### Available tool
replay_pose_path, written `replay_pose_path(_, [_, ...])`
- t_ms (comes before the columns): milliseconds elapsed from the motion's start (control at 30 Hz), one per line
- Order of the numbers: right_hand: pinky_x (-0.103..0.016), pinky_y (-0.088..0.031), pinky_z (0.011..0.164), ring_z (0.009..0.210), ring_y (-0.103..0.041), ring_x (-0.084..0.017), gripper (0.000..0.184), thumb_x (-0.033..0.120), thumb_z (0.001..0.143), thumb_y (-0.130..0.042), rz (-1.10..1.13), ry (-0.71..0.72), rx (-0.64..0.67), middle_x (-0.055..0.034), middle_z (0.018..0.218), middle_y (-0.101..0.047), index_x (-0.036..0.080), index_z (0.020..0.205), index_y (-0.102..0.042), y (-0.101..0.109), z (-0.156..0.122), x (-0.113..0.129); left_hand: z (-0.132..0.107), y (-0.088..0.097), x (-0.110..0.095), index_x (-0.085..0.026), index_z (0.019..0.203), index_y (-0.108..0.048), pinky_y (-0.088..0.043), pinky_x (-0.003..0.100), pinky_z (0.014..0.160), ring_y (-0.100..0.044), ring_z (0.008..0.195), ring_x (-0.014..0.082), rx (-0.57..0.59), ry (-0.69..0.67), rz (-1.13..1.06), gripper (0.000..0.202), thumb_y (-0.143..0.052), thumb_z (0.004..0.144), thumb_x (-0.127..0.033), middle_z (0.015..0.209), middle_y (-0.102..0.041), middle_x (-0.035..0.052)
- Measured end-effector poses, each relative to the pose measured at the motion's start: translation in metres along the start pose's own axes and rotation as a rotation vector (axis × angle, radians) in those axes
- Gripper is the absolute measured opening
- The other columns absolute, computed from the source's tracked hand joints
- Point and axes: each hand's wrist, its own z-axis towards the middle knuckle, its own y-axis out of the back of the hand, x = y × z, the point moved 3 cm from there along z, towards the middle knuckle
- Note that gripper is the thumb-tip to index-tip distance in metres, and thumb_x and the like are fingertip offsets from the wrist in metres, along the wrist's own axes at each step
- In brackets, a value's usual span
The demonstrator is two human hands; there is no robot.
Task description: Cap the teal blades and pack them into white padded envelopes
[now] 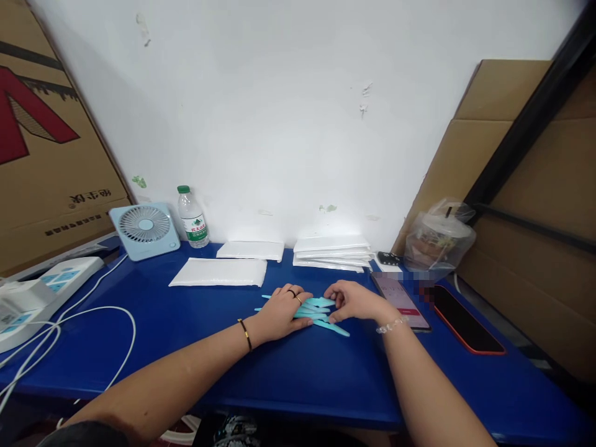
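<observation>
pressing left hand (279, 310) on teal sticks (321, 313); right hand (356, 300) touching them

Single head-worn cam, looking forward and down across the blue table (186, 366) to the white wall (279, 93). Close range: left hand (279, 310) and right hand (356, 302) mid-frame, forearms entering from the bottom edge.

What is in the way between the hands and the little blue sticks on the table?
Nothing visible. The left hand lies flat right on the light-blue sticks, and the fingers of the right hand touch them from the other side. The white packets and the phone lie apart from them.
</observation>
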Motion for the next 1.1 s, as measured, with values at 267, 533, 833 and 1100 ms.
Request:
replay_pose_path(267, [-0.024, -0.045, 0.063, 0.071, -0.059, -0.015, 0.019, 0.031, 0.075, -0.061, -0.004, 0.109, -0.074, -0.0035, 0.083, -0.064, 0.018, 0.088, -0.068, -0.003, 0.003, 0.012, 0.010, 0.013, 0.011, -0.024, 0.120, -0.053, -0.041, 0.038, 0.088, -0.051, 0.103, 0.0245, -0.026, 0.061, -0.063, 0.046, -0.047, 0.085, -0.054, 0.113, -0.056, 0.0079])
replay_pose_path(533, [-0.022, -0.038, 0.053, 0.060, -0.051, -0.012, 0.014, 0.030, 0.076, -0.060, 0.026, 0.056, -0.100, -0.0006, 0.068, -0.060, 0.016, 0.076, -0.063, -0.003, 0.007, 0.009, 0.020, 0.026, 0.038, -0.021, 0.096, -0.064, -0.044, 0.024, 0.065, -0.058, 0.076, 0.0152, 0.098, 0.094, -0.252, 0.029, -0.050, 0.083, -0.044, 0.088, -0.065, 0.0025])
replay_pose_path(833, [-0.022, -0.041, 0.055, 0.057, -0.052, -0.011, 0.026, 0.039, 0.076, -0.061, 0.284, -0.013, -0.272, -0.0007, 0.066, -0.059, 0.014, 0.080, -0.062, 0.009, 0.018, -0.014, 0.029, 0.035, 0.069, -0.020, 0.082, -0.067, -0.042, 0.025, 0.070, -0.060, 0.079, 0.0156, -0.051, 0.128, -0.113, 0.024, -0.045, 0.087, -0.030, 0.091, -0.069, 0.0017])
replay_pose_path(1100, [-0.024, -0.041, 0.058, 0.063, -0.053, -0.013, 0.021, 0.035, 0.073, -0.064, 0.034, -0.054, -0.342, -0.0014, 0.070, -0.060, 0.015, 0.080, -0.065, 0.011, 0.015, -0.017, 0.026, 0.027, 0.089, -0.026, 0.097, -0.067, -0.041, 0.029, 0.078, -0.058, 0.087, 0.0175, -0.102, 0.138, -0.027, 0.019, -0.054, 0.085, -0.033, 0.091, -0.067, 0.0010])
